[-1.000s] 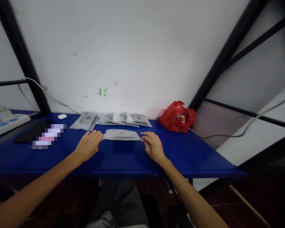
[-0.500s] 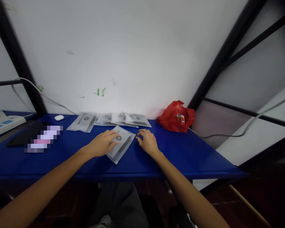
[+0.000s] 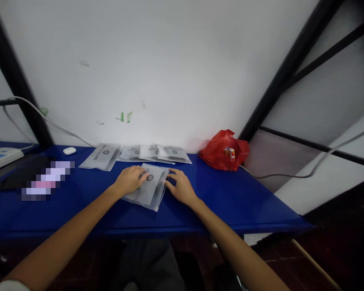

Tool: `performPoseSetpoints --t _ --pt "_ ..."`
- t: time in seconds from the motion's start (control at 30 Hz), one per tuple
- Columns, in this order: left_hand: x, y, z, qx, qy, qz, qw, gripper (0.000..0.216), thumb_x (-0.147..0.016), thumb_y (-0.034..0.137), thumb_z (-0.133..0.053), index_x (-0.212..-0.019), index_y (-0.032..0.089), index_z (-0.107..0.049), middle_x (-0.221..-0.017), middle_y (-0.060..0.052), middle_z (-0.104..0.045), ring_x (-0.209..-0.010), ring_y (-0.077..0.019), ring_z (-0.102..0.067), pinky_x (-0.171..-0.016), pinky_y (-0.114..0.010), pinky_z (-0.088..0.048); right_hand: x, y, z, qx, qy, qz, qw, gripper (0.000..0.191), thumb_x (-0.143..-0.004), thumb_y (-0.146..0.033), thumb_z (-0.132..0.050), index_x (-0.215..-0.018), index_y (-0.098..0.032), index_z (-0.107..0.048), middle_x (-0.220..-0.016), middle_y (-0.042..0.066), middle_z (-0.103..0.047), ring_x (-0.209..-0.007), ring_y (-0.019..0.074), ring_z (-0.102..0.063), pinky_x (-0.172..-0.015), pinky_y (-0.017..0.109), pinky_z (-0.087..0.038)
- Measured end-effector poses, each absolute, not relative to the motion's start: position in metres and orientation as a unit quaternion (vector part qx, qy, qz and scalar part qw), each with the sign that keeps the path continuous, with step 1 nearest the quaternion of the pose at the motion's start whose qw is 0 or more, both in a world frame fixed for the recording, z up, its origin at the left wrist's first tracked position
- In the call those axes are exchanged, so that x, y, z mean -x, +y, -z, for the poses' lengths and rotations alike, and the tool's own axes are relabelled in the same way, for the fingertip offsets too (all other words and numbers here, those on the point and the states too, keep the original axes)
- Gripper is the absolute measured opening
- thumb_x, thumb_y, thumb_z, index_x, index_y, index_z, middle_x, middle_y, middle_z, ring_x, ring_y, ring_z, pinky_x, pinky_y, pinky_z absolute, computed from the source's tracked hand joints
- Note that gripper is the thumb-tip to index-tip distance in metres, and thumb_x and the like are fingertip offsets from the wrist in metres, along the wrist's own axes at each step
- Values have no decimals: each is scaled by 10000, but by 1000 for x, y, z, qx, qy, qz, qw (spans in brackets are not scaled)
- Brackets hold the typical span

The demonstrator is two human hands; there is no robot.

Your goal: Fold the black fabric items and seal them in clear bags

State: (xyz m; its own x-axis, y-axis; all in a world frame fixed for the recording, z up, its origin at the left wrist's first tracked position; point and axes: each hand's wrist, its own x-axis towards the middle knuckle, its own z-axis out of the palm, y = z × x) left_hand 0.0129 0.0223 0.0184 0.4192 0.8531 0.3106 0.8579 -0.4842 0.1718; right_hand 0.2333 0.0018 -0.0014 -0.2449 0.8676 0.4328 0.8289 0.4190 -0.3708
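A frosted zip bag (image 3: 153,190) with a round dark logo lies on the blue table in front of me. My left hand (image 3: 130,180) rests over its left side, fingers curled at the upper edge and thumb on the printed face. At the opposite side, my right hand (image 3: 181,186) has its fingertips and thumb at the bag's right edge, which lifts slightly there. Several similar bags lie along the wall: one bag (image 3: 100,157) sits apart on the left, and an overlapping row (image 3: 173,153) is behind my hands.
A crumpled red plastic bag (image 3: 223,151) stands at the back right. On the left are a small white case (image 3: 69,150), a dark flat object (image 3: 21,178) partly blurred out, and a white power strip (image 3: 4,157). Black metal posts frame the table (image 3: 230,202).
The zip bag has turned a little, its lower corner swinging right. My right hand has come in to touch its right edge. My left hand's fingers have drawn closer together.
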Motion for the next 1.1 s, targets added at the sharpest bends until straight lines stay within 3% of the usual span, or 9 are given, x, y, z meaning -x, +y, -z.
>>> performPoseSetpoints --t 0.13,0.2,0.27,0.43,0.53,0.67,0.8,0.93,1.1 --pt "-18 20 -21 840 -510 188 -4 469 -943 396 -318 -689 177 -645 -713 -56 -659 -721 -180 -612 -662 -271 -402 -231 12 6 561 -784 -54 261 353 -804 -400 -614 -1098 -212 -663 -1329 148 -519 -1221 330 -478 -963 513 -418" --pt "-18 19 -19 841 -505 193 -10 488 -943 402 -313 -634 180 -619 -669 -49 -641 -691 -172 -600 -659 -272 -404 -230 18 9 566 -784 -66 247 410 -745 -375 -671 -1126 -224 -650 -1337 138 -516 -1225 343 -473 -956 495 -425" --pt "-16 22 -15 836 -501 221 -11 438 -941 376 -318 -699 180 -627 -728 -48 -645 -744 -176 -596 -705 -280 -423 -229 23 11 557 -789 -81 248 428 -700 -331 -705 -1112 -227 -656 -1303 119 -553 -1190 329 -507 -933 448 -450" --pt "-5 44 -2 804 -541 242 -57 331 -913 235 -327 -1096 129 -583 -1151 -120 -589 -1089 -220 -515 -935 -369 -396 -227 27 4 485 -816 -124 289 272 -730 -257 -640 -996 -243 -697 -1179 45 -649 -1050 263 -603 -858 352 -493" --pt "-1 55 -1 797 -561 202 -98 282 -875 226 -393 -998 129 -627 -1111 -134 -611 -1056 -247 -539 -894 -386 -422 -228 26 -4 449 -826 -151 305 258 -742 -222 -605 -982 -232 -702 -1159 40 -661 -1006 249 -625 -864 348 -491" --pt "1 55 -7 794 -558 189 -149 166 -778 126 -477 -784 160 -639 -888 -70 -680 -846 -181 -616 -759 -273 -451 -235 25 -7 432 -837 -163 292 251 -728 -200 -603 -953 -218 -713 -1200 63 -642 -1066 267 -605 -940 396 -452" --pt "2 45 -12 775 -571 195 -189 174 -742 80 -477 -777 169 -623 -748 -32 -681 -695 -144 -622 -608 -219 -426 -247 25 -2 482 -817 -137 284 212 -761 -236 -577 -907 -193 -725 -1184 108 -648 -1166 297 -549 -972 444 -420" --pt "5 36 -14 754 -588 199 -213 164 -745 84 -501 -804 164 -631 -745 -35 -694 -684 -141 -630 -597 -209 -418 -254 23 1 524 -792 -111 294 202 -762 -307 -605 -861 -176 -723 -1149 132 -660 -1090 297 -599 -929 444 -450" --pt "7 30 -15 736 -606 195 -231 127 -744 121 -545 -672 177 -633 -739 -40 -710 -722 -164 -648 -620 -220 -422 -256 22 3 551 -771 -104 302 217 -735 -311 -639 -868 -161 -721 -1153 149 -655 -1055 297 -615 -917 429 -459"
